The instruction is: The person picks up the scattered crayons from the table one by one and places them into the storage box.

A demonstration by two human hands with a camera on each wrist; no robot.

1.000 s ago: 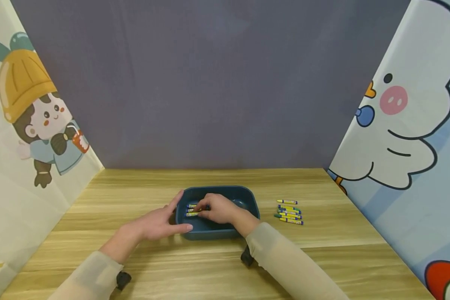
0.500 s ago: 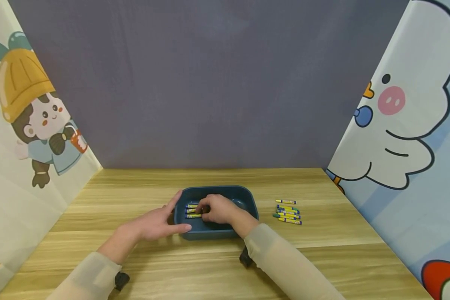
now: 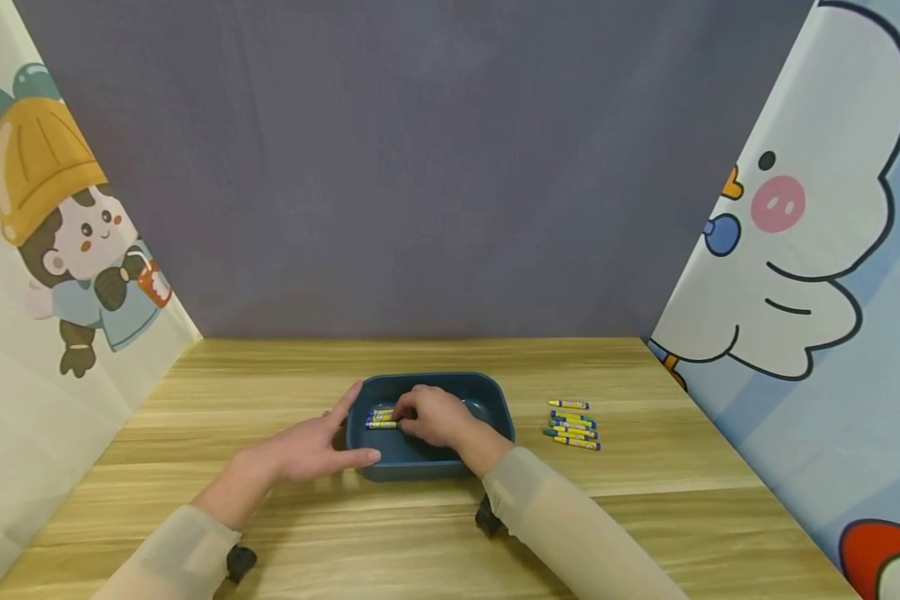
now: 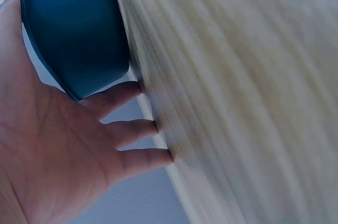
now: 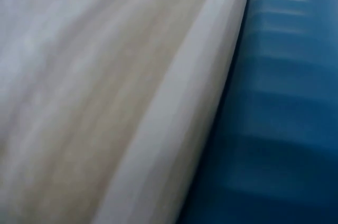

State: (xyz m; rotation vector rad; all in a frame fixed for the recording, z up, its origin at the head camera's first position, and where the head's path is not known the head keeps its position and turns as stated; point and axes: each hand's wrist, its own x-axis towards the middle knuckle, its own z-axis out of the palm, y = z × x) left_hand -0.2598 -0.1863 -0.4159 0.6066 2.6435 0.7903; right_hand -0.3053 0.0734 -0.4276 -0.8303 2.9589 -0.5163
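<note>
A dark blue tray (image 3: pixel 495 400) sits on the wooden table (image 3: pixel 270 392) in the head view. My right hand (image 3: pixel 427 417) reaches inside it, fingers curled on a yellow-and-blue crayon (image 3: pixel 378 425) lying with others at the tray's left end. My left hand (image 3: pixel 322 446) rests flat against the tray's left wall, thumb along the front corner, fingers straight. In the left wrist view the left hand (image 4: pixel 63 145) lies open beside the tray (image 4: pixel 74 28). The right wrist view shows only the tray wall (image 5: pixel 274 108) and the table (image 5: pixel 95 86).
Several more yellow-and-blue crayons (image 3: pixel 572 425) lie in a loose pile on the table right of the tray. A grey backdrop (image 3: pixel 420 167) closes the far edge. Cartoon-printed curtains (image 3: pixel 45 250) stand at both sides.
My right hand has shifted slightly inside the tray, moving the crayon toward the others at the left end. The left hand has stayed against the tray.
</note>
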